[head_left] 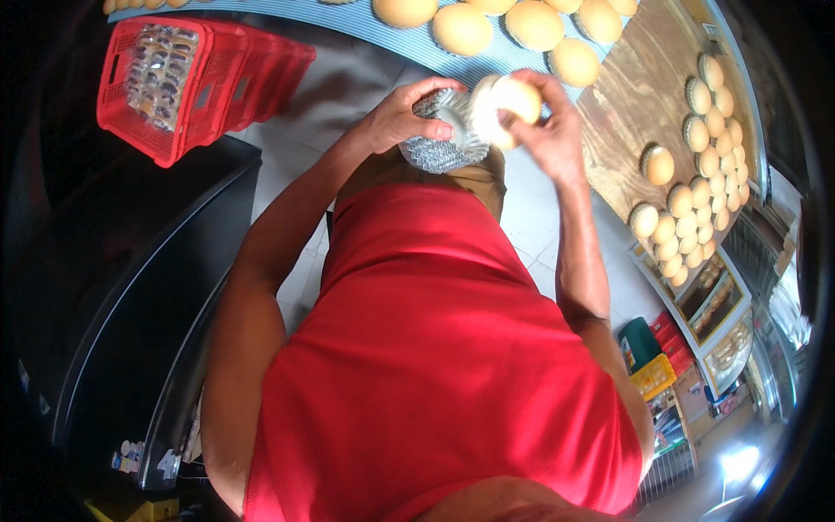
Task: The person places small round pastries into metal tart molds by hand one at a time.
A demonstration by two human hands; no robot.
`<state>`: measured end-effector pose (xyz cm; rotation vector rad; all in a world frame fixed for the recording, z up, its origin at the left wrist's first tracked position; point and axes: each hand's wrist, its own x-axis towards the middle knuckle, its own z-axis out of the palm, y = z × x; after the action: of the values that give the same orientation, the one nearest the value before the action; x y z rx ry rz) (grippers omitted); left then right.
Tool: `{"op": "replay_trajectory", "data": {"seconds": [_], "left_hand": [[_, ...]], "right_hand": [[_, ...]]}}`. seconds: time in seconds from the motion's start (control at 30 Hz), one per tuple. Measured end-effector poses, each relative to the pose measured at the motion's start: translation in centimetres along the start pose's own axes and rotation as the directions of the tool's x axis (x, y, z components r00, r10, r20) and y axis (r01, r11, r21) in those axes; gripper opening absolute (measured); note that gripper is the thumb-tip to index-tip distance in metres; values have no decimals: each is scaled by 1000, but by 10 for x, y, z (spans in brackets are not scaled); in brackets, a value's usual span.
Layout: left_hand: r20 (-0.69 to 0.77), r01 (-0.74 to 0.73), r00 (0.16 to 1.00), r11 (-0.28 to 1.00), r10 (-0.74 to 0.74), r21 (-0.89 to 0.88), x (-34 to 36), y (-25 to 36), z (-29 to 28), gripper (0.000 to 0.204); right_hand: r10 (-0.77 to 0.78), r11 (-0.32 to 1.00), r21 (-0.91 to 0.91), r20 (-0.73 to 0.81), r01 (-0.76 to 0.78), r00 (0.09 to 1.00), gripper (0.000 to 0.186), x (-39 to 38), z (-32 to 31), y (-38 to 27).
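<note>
My left hand (393, 120) is closed around a stack of fluted cake cups (435, 157), grey and patterned outside and pale inside. In my right hand (558, 143) is a round golden bun (520, 97), pinched between thumb and fingers. The bun is close against the open end of the stack. A bright glare washes out its near side, so I cannot tell whether it touches the top cup. Both hands are in front of my body, just short of the blue striped surface (383, 36).
More golden buns (463, 30) lie on the striped surface. At the right, a wooden board (622, 122) carries several buns in fluted cups (658, 164). Stacked red crates (209, 117) with packaged goods stand at the left, beside a dark counter (130, 252). Pale floor tiles (300, 139) show below.
</note>
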<state>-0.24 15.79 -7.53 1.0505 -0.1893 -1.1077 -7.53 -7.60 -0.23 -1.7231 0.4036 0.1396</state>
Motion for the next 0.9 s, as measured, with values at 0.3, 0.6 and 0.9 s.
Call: {"op": "replay_trajectory", "data": {"seconds": [0.3,0.6,0.9], "left_hand": [[144,-508,830,623,539,594,-9,33,12,95],[317,-637,642,256,698,727,-3,72,40,92],[470,-684,616,134,632,717,-1,98,57,81]], "right_hand": [[-142,826,-564,-220,-7,965,82,56,-8,22],[83,968,-248,165,-40,983,47,-4,-26,-43],[189,981,29,88,-192,978,11,-23,-11,-27]]}}
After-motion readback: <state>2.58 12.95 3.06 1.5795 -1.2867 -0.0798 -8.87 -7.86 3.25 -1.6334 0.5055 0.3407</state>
